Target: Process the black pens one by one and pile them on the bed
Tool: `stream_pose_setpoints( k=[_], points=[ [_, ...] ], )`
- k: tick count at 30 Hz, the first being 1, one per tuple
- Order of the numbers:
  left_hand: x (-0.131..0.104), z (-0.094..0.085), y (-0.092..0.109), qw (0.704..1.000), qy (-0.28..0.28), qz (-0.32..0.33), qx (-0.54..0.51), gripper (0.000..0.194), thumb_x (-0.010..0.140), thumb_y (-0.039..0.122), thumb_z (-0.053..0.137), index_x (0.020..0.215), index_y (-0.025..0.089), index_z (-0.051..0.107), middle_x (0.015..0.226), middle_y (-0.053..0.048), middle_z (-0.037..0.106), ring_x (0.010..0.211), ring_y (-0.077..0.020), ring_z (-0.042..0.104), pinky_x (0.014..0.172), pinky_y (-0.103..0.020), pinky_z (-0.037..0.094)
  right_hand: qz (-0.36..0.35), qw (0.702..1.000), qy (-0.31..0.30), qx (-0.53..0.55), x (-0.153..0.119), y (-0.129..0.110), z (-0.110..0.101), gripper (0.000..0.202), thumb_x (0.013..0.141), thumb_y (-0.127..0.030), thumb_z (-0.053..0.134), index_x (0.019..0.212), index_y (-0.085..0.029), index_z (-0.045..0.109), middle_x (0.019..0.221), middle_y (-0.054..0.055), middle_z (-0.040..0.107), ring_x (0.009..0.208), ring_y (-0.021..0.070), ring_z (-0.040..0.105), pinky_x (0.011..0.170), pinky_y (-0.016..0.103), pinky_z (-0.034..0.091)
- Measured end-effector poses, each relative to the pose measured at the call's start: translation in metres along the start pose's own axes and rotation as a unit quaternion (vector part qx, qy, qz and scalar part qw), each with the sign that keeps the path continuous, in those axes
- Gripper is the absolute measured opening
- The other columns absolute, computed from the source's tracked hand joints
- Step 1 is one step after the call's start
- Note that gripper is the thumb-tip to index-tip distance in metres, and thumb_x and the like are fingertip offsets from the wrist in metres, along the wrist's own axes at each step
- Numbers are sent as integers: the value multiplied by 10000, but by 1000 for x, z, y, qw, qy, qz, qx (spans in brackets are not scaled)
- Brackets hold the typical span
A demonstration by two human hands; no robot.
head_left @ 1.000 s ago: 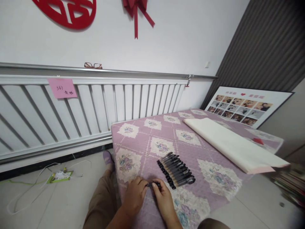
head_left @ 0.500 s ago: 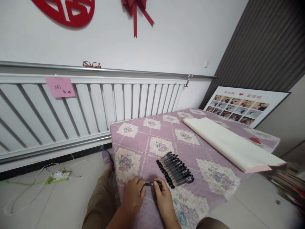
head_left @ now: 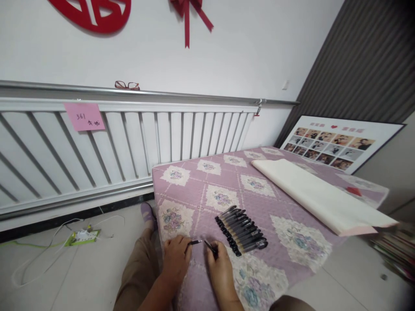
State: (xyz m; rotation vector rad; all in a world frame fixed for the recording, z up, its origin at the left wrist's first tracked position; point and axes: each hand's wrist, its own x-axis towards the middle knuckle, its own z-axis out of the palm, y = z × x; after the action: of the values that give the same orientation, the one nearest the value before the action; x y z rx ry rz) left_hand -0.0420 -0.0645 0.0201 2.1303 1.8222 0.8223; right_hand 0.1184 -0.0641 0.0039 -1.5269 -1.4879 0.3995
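My left hand (head_left: 177, 255) is closed around a black pen (head_left: 195, 242), whose pale tip sticks out toward the right. Across a small gap, my right hand (head_left: 220, 263) pinches a dark, narrow piece that looks like the pen's cap (head_left: 210, 247). Both hands are over the near left part of the table. Just right of my right hand lies a slanting row of several black gel pens (head_left: 241, 231), side by side, with clear barrels and dark caps.
A purple floral cloth (head_left: 191, 190) covers the table. On it lie a folded cream sheet (head_left: 308, 190) and a small red item (head_left: 354, 191). A photo board (head_left: 337, 138) leans at the back right. Behind runs a white radiator (head_left: 168, 134); a power strip (head_left: 83, 237) with cables sits on the floor.
Both hands held one pen between them before; now it is in two pieces, one in each hand, with a gap between. The view has shifted slightly.
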Motion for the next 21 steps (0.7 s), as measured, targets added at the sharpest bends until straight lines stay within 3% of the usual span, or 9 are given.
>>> stream_pose_setpoints(
  k=[9, 15, 21],
  points=[
    [19, 3, 3, 1000, 16, 3, -9, 213, 886, 197, 468, 980, 273, 643, 958, -6, 643, 955, -199, 565, 890, -378, 322, -82, 987, -28, -137, 14, -8, 7, 118, 807, -220, 472, 811, -246, 587, 821, 55, 652, 817, 237, 630, 725, 341, 496],
    [19, 3, 1, 1000, -1, 8, -17, 197, 878, 199, 488, 976, 281, 637, 952, 2, 640, 955, -199, 560, 905, -390, 307, -97, 992, -21, -74, 18, -3, 4, 180, 847, -271, 477, 932, -220, 627, 923, 72, 666, 895, 233, 602, 833, 376, 474],
    [15, 1, 1, 999, -22, 34, -14, 196, 873, 193, 498, 975, 292, 634, 963, 7, 630, 971, -199, 553, 962, -416, 275, -91, 994, -47, -41, 19, -6, -4, 300, 916, -377, 406, 924, -206, 653, 931, 81, 678, 900, 228, 596, 837, 383, 450]
  ],
)
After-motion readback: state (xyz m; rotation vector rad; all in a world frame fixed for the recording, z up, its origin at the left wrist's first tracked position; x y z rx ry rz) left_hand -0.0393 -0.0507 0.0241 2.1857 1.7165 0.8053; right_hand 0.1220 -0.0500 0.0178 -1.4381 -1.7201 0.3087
